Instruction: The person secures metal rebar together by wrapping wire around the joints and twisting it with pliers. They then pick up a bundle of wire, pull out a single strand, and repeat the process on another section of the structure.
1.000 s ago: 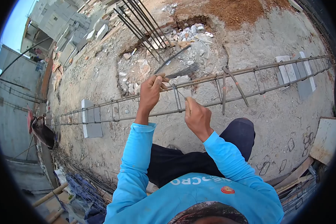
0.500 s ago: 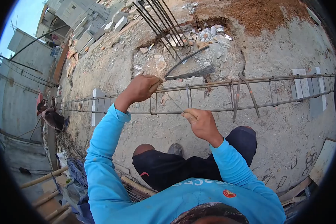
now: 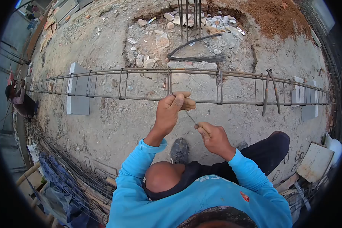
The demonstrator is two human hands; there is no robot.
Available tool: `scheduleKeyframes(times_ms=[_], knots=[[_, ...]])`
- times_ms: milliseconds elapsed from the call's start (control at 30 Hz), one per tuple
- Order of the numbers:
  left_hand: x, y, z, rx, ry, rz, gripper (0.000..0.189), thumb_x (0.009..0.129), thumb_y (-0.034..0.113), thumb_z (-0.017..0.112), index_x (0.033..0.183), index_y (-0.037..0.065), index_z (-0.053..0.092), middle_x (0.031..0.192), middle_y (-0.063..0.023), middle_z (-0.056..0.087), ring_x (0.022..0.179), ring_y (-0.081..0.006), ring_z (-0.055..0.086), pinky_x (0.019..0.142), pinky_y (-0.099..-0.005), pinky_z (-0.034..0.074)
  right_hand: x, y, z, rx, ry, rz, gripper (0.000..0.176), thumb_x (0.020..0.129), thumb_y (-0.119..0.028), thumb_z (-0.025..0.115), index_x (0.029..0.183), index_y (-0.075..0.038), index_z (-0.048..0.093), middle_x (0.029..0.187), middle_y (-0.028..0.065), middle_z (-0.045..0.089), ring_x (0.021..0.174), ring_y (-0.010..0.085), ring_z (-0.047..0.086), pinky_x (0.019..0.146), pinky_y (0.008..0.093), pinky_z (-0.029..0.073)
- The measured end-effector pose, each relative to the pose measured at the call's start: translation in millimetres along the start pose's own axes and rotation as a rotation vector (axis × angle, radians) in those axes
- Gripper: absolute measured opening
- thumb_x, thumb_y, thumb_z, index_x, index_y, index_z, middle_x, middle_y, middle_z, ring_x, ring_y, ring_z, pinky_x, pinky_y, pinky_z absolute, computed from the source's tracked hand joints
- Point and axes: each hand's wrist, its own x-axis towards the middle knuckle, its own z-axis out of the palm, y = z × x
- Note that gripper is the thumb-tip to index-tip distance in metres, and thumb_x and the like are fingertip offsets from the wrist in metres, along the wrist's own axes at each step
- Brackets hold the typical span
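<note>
A thin tie wire runs slantwise between my two hands. My left hand is closed at the lower long bar of a rebar cage, beside a stirrup. Its curled fingers have the upper end of the wire in them and hide part of the bar. Lower and to the right, my right hand pinches the other end between thumb and fingers. A pair of pincers hangs over the cage to the right. Beyond the cage lies a bent bundle of dark tie wires.
The cage rests on pale blocks at the left and a block at the right. Upright rebars rise from a rubble-filled pit. A person crouches at the far left. Mesh and bars lie lower left.
My view has shifted, and the person at the left sits farther out. My left hand has come down from the upper bar to the lower one, closer to my right hand.
</note>
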Motion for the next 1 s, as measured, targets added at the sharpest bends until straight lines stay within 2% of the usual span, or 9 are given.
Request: scheduleKeyframes(times_ms=[67,200,233,300,533,733,800,933,1000], knots=[[-16,-16,-13,-0.180,0.216,-0.009,0.037,0.103,0.032,0.055,0.111,-0.004,0.063,0.075,-0.0090,0.064,0.070,-0.0200,0.065,0.070,-0.0345,0.055,-5,4,40,-0.054,-0.021,-0.013,0.021,0.095,-0.009,0.060,0.115,-0.003,0.065,0.086,0.0214,0.068,0.077,0.0379,0.069,0.062,0.0431,0.052],[-44,-25,-57,-0.659,0.500,-0.131,0.031,0.105,0.028,0.051,0.108,-0.001,0.062,0.064,-0.0029,0.056,0.051,-0.0137,0.052,0.050,-0.0287,0.043,-11,13,98,0.034,-0.018,-0.043,0.028,0.091,-0.004,0.061,0.118,-0.004,0.064,0.095,0.0200,0.071,0.083,0.0400,0.069,0.067,0.0439,0.055],[-48,-29,-79,-0.661,0.507,-0.152,0.031,0.105,0.028,0.051,0.108,-0.001,0.062,0.064,-0.0029,0.056,0.051,-0.0137,0.052,0.050,-0.0287,0.043,-11,8,103,0.040,-0.026,-0.023,0.028,0.091,-0.004,0.061,0.118,-0.004,0.064,0.095,0.0200,0.071,0.083,0.0400,0.069,0.067,0.0439,0.055],[-52,-34,-124,-1.322,0.397,-0.061,0.028,0.106,0.025,0.047,0.111,0.001,0.061,0.061,-0.0005,0.052,0.047,-0.0084,0.045,0.046,-0.0260,0.035,-7,-2,108,0.196,-0.064,-0.054,0.038,0.082,0.002,0.060,0.120,-0.004,0.063,0.096,0.0203,0.071,0.084,0.0394,0.070,0.069,0.0430,0.057],[-34,-22,-122,-1.223,0.390,-0.109,0.028,0.106,0.023,0.047,0.111,0.001,0.062,0.058,0.0008,0.050,0.042,-0.0060,0.039,0.042,-0.0234,0.030,-19,8,127,-0.002,-0.119,-0.192,0.050,0.074,0.005,0.061,0.123,-0.004,0.063,0.096,0.0211,0.071,0.085,0.0372,0.070,0.070,0.0403,0.057],[-33,-16,-69,-0.578,0.115,-0.234,0.037,0.103,0.032,0.055,0.108,-0.004,0.062,0.059,0.0028,0.045,0.044,-0.0044,0.036,0.043,-0.0213,0.028,-3,-3,92,0.385,-0.336,0.265,0.038,0.093,-0.008,0.062,0.131,-0.004,0.059,0.088,0.0153,0.070,0.078,0.0191,0.068,0.073,0.0334,0.053],[-34,-29,-58,-0.549,0.164,-0.225,0.038,0.103,0.032,0.055,0.109,-0.004,0.062,0.059,0.0027,0.045,0.044,-0.0046,0.036,0.044,-0.0218,0.029,5,-11,89,0.658,-0.317,0.375,0.036,0.099,-0.016,0.060,0.132,-0.004,0.058,0.090,0.0138,0.067,0.080,0.0145,0.062,0.074,0.0305,0.050],[-37,-38,-38,-0.583,0.322,-0.199,0.040,0.102,0.035,0.056,0.111,-0.004,0.060,0.059,0.0030,0.045,0.045,-0.0047,0.034,0.046,-0.0231,0.031,15,-9,98,0.709,-0.230,0.405,0.032,0.098,-0.017,0.061,0.127,-0.002,0.060,0.095,0.0121,0.066,0.084,0.0151,0.061,0.075,0.0303,0.049],[-42,-45,-42,-0.632,0.257,-0.186,0.042,0.102,0.034,0.056,0.116,-0.005,0.059,0.065,0.0007,0.052,0.051,-0.0063,0.043,0.052,-0.0237,0.037,18,6,103,-0.104,-0.053,-0.041,0.028,0.099,-0.019,0.061,0.119,0.001,0.063,0.090,0.0078,0.065,0.083,0.0133,0.061,0.072,0.0304,0.049]])
